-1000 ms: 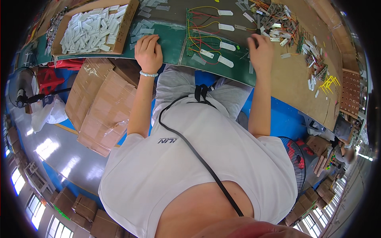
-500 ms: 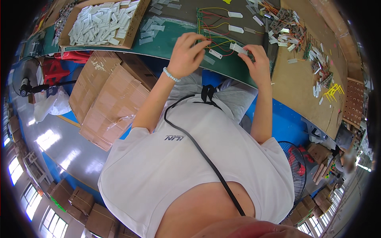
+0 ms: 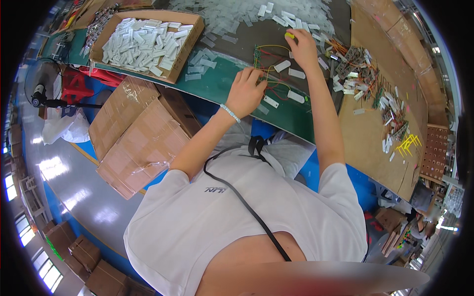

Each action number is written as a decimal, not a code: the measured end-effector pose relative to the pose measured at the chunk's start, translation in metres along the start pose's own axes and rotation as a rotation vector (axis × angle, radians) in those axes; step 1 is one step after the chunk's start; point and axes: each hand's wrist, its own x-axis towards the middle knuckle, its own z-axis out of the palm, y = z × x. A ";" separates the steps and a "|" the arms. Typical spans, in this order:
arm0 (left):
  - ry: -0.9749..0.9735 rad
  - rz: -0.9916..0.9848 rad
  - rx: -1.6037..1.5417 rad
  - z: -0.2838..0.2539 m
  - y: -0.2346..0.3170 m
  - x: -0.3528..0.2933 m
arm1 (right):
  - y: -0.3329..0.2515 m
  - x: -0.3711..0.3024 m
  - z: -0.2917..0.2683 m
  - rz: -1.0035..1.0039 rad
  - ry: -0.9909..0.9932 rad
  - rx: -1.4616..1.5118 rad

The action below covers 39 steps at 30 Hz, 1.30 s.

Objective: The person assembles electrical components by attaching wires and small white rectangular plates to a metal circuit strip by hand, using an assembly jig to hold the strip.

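Observation:
My left hand (image 3: 247,92), with a beaded bracelet at the wrist, is closed at the near end of a narrow green circuit board (image 3: 256,57). Its fingertips hide that end and some wires. Red and yellow wires run right from the board to flat white pieces, among them one white piece (image 3: 282,66) and another white piece (image 3: 296,96). Farther off, my right hand (image 3: 303,48) has thumb and forefinger closed on a small yellow piece (image 3: 289,35); its exact kind is too small to tell. A loose white piece (image 3: 270,101) lies nearest me.
A cardboard tray (image 3: 195,37) full of white pieces stands at the left. Clear strips (image 3: 201,64) lie beside it. At the right, wired boards (image 3: 356,64) and yellow parts (image 3: 409,144) are heaped on cardboard. A large carton (image 3: 143,138) stands below the table's left side.
My right hand has let go of the wired white piece and reached away to the yellow piece. My left hand stays at the board. The whole view has shifted, showing more of the table's far side.

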 end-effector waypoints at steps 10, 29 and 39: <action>0.162 -0.059 -0.246 -0.020 -0.015 -0.007 | 0.059 0.074 0.058 -0.041 -0.043 -0.310; -0.193 0.346 -0.011 0.003 -0.015 0.015 | -0.103 -0.166 -0.089 0.810 0.107 0.452; -0.226 0.484 -0.175 -0.003 -0.010 0.018 | -0.117 -0.179 -0.077 1.149 0.000 0.909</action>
